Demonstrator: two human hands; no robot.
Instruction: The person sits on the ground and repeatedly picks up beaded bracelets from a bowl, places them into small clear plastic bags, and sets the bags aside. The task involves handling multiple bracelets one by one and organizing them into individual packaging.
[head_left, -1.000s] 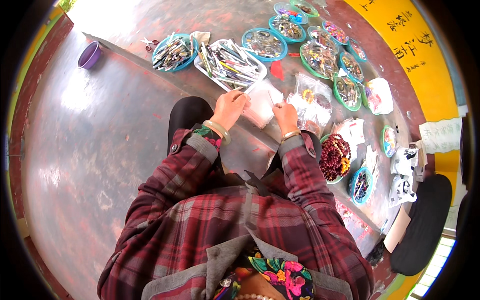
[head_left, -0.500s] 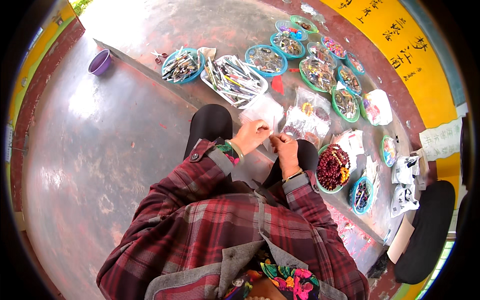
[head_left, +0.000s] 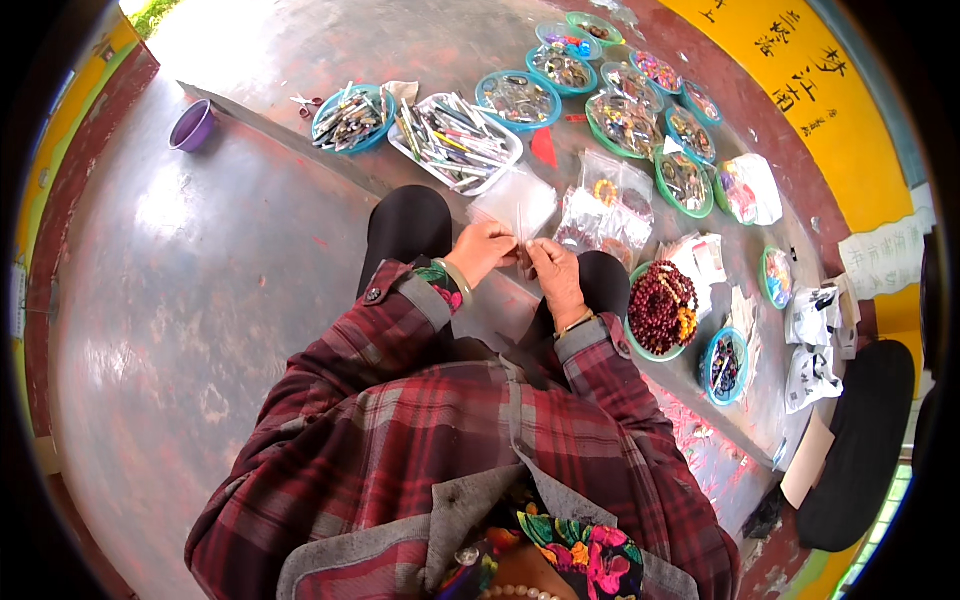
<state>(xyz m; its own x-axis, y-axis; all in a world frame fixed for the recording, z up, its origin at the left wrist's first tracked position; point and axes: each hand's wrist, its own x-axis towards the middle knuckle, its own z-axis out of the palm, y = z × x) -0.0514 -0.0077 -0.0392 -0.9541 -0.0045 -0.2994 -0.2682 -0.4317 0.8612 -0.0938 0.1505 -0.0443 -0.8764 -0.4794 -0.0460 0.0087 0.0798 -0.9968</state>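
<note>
My left hand [head_left: 483,250] and my right hand [head_left: 556,276] meet in front of my knees, fingertips pinched close together. Whatever lies between them is thin and too small to make out. Just beyond the fingertips are clear plastic bags [head_left: 520,200], and their near edge meets my fingers in the view. To the right lie more clear bags [head_left: 608,200], one with a yellow beaded bracelet [head_left: 605,190] in it. Beside my right knee a bowl holds dark red bead strings [head_left: 663,305] with some orange beads.
A white basket [head_left: 510,160] of pens and a blue bowl [head_left: 385,135] of pens stand ahead, scissors [head_left: 306,104] beside them. Several bowls of small items spread right, near a blue bowl [head_left: 728,335] of dark beads. A purple bowl [head_left: 192,127] stands far left; a step edge [head_left: 270,130] crosses the floor.
Both hands have come slightly down and left in the view, fingertips still together. The whole scene has shifted a little up and left.
</note>
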